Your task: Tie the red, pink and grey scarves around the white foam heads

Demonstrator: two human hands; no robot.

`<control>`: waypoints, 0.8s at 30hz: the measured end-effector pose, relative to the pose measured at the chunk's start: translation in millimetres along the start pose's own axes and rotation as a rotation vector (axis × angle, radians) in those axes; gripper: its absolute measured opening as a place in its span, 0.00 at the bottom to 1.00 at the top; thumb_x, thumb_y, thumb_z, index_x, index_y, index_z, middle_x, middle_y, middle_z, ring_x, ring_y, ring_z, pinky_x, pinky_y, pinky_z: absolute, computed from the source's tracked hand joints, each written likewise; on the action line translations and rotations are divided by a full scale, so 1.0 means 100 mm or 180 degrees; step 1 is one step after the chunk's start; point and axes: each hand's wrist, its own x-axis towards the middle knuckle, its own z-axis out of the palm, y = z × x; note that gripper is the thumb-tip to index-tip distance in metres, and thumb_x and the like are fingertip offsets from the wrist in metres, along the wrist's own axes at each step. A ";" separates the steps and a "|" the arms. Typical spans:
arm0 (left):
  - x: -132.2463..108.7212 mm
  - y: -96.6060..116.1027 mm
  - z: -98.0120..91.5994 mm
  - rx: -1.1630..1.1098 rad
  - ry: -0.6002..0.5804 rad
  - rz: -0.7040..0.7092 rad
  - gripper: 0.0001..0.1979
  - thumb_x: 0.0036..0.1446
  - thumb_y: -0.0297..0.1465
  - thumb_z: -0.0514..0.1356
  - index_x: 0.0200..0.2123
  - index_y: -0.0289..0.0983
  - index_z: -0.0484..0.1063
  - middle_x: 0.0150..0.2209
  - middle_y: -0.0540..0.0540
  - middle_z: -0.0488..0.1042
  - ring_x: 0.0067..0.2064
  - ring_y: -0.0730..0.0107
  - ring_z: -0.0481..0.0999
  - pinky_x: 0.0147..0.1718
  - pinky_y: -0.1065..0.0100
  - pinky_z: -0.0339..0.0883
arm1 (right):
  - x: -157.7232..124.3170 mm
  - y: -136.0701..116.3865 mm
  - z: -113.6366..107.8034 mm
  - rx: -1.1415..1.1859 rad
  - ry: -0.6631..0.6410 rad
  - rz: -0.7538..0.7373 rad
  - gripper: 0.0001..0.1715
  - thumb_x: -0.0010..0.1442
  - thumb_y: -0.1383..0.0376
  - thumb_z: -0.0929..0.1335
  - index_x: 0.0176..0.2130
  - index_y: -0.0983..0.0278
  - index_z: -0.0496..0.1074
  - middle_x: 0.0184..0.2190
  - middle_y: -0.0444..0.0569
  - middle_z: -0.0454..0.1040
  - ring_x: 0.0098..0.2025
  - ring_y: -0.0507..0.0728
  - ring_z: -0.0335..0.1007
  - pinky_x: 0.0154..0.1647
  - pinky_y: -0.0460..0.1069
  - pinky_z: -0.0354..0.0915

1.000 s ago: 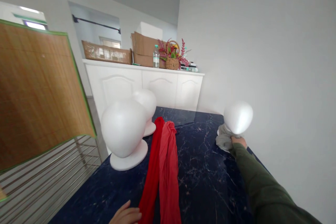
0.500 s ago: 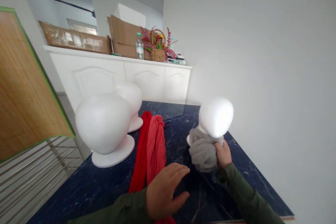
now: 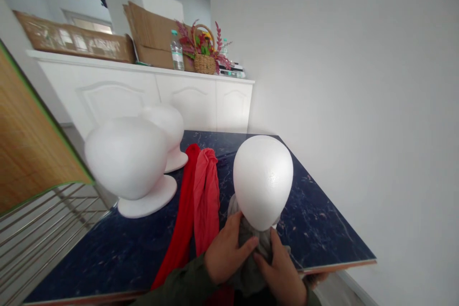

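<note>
A white foam mannequin head (image 3: 263, 179) stands near the front edge of the table, its smooth face turned toward me. Around its neck is a grey scarf (image 3: 247, 275), bunched and hanging down in front. My left hand (image 3: 227, 251) grips the scarf on the left side of the neck, thumb lying across the cloth. On the other side my right hand (image 3: 281, 272) pinches the scarf just under the chin; its fingertips are partly hidden. Left of my hands lie a red scarf (image 3: 181, 222) and a coral scarf (image 3: 207, 196), stretched lengthwise side by side.
Two more white mannequin heads, a nearer one (image 3: 125, 158) and a farther one (image 3: 167, 124), stand on the left of the dark blue marbled table (image 3: 315, 222). A metal rack (image 3: 53, 229) is at far left. Behind, a white cabinet (image 3: 186, 100) carries cardboard boxes, bottles and a flower basket (image 3: 205, 63).
The mannequin head with the grey scarf has come closer to me and now faces me more squarely. My left hand has moved from open air onto the scarf; my right hand has shifted nearer.
</note>
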 end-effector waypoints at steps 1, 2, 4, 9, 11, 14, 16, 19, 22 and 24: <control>0.00 0.01 0.01 -0.0029 0.0011 -0.0043 0.30 0.53 0.39 0.55 0.57 0.35 0.51 0.54 0.38 0.60 0.56 0.59 0.60 0.55 0.57 0.54 | -0.08 -0.05 -0.03 -0.0148 -0.0383 -0.0087 0.41 0.48 0.65 0.66 0.59 0.69 0.53 0.58 0.61 0.56 0.60 0.64 0.50 0.59 0.59 0.50; 0.00 0.03 0.02 -0.0047 0.0006 -0.0076 0.30 0.53 0.39 0.55 0.56 0.35 0.52 0.54 0.38 0.61 0.56 0.59 0.60 0.54 0.57 0.55 | -0.16 -0.11 -0.09 -0.0235 -0.0863 -0.0241 0.43 0.46 0.65 0.68 0.59 0.70 0.53 0.59 0.61 0.54 0.61 0.65 0.48 0.59 0.60 0.49; 0.01 0.06 0.05 -0.0026 0.0007 -0.0122 0.31 0.50 0.39 0.58 0.56 0.36 0.53 0.53 0.39 0.62 0.55 0.59 0.62 0.53 0.58 0.56 | -0.27 -0.25 -0.23 -0.0204 -0.1867 -0.0679 0.42 0.45 0.63 0.69 0.58 0.67 0.57 0.58 0.60 0.56 0.60 0.66 0.49 0.58 0.59 0.50; 0.01 0.02 0.09 0.0129 0.0258 -0.0128 0.25 0.45 0.23 0.55 0.50 0.37 0.61 0.48 0.43 0.67 0.52 0.61 0.65 0.52 0.60 0.56 | -0.18 -0.28 -0.50 0.0270 -0.1783 -0.0393 0.21 0.57 0.55 0.61 0.42 0.65 0.73 0.38 0.54 0.75 0.35 0.56 0.73 0.31 0.47 0.67; 0.01 -0.02 0.08 -0.0050 0.0225 -0.0087 0.25 0.43 0.18 0.50 0.47 0.37 0.62 0.46 0.44 0.68 0.51 0.64 0.65 0.52 0.62 0.56 | -0.02 -0.13 -0.49 0.0061 -0.0774 0.0235 0.27 0.59 0.51 0.57 0.31 0.68 0.73 0.25 0.51 0.74 0.21 0.53 0.69 0.20 0.45 0.61; -0.01 -0.05 0.06 -0.0496 0.0199 -0.0074 0.25 0.44 0.17 0.48 0.48 0.38 0.61 0.47 0.46 0.68 0.50 0.66 0.66 0.51 0.64 0.58 | 0.24 0.06 -0.39 -0.0358 -0.0209 0.0533 0.30 0.57 0.47 0.57 0.22 0.67 0.68 0.17 0.48 0.69 0.15 0.50 0.63 0.17 0.44 0.56; -0.02 -0.05 0.07 -0.0752 0.0226 -0.0059 0.24 0.45 0.17 0.49 0.48 0.38 0.61 0.47 0.46 0.68 0.50 0.67 0.66 0.51 0.65 0.58 | 0.37 0.10 -0.30 -0.0483 -0.0197 0.0490 0.30 0.55 0.46 0.58 0.18 0.66 0.66 0.14 0.48 0.68 0.15 0.50 0.62 0.16 0.44 0.54; -0.05 -0.03 0.09 -0.0981 0.0191 -0.0047 0.22 0.45 0.18 0.51 0.46 0.37 0.60 0.44 0.46 0.68 0.49 0.67 0.67 0.50 0.65 0.58 | 0.45 0.09 -0.15 -0.0417 0.0000 0.0487 0.27 0.51 0.48 0.62 0.15 0.66 0.65 0.12 0.47 0.66 0.15 0.51 0.61 0.16 0.45 0.51; -0.07 -0.03 0.08 -0.1163 -0.0034 -0.0104 0.23 0.45 0.19 0.52 0.46 0.36 0.58 0.40 0.47 0.70 0.45 0.68 0.69 0.47 0.66 0.60 | 0.45 0.10 -0.02 0.0227 0.0109 0.0762 0.25 0.49 0.51 0.65 0.12 0.65 0.63 0.08 0.44 0.61 0.12 0.49 0.56 0.14 0.44 0.50; -0.07 -0.05 0.03 -0.1232 -0.0070 -0.0149 0.22 0.46 0.19 0.52 0.46 0.36 0.58 0.38 0.47 0.71 0.42 0.69 0.70 0.45 0.66 0.61 | 0.45 0.12 0.02 0.1200 0.0371 0.0894 0.21 0.47 0.53 0.66 0.15 0.65 0.64 0.08 0.41 0.60 0.11 0.48 0.54 0.13 0.44 0.49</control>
